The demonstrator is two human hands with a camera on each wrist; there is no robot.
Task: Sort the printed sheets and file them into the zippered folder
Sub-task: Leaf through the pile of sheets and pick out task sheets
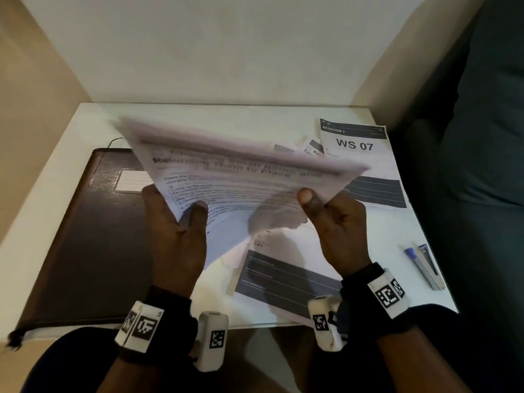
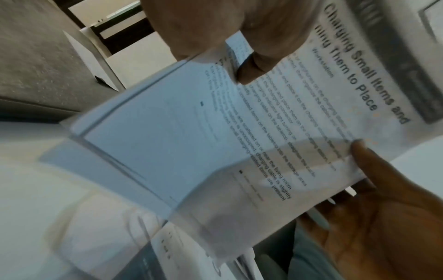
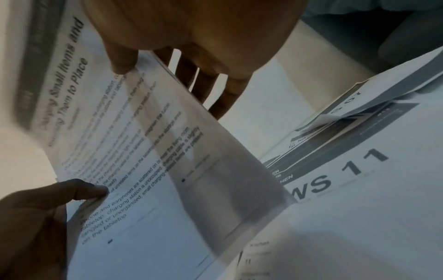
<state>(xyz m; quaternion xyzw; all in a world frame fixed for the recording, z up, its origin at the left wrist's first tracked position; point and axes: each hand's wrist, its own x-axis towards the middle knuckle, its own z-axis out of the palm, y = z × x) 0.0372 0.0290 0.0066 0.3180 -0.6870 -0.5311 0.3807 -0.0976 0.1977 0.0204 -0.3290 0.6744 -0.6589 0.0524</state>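
Both hands hold a stack of printed sheets (image 1: 241,171) tilted above the table, blurred by motion. My left hand (image 1: 184,219) pinches the near-left edge, thumb on top, and my right hand (image 1: 320,211) pinches the near-right edge. The top page (image 2: 263,132) reads "Charging Small Items and ... Them to Place" and also shows in the right wrist view (image 3: 131,151). The dark zippered folder (image 1: 85,236) lies shut on the table's left side, partly under the raised sheets. A "WS 11" sheet (image 3: 347,180) lies flat beneath the hands, and a "WS 07" sheet (image 1: 354,143) rests at the back right.
The white table (image 1: 198,114) stands in a corner, with walls behind and to the left. A dark teal sofa (image 1: 467,165) runs along its right side. A blue-and-metal stapler-like tool (image 1: 428,265) lies near the right edge. Small paper scraps (image 1: 309,147) sit beside the WS 07 sheet.
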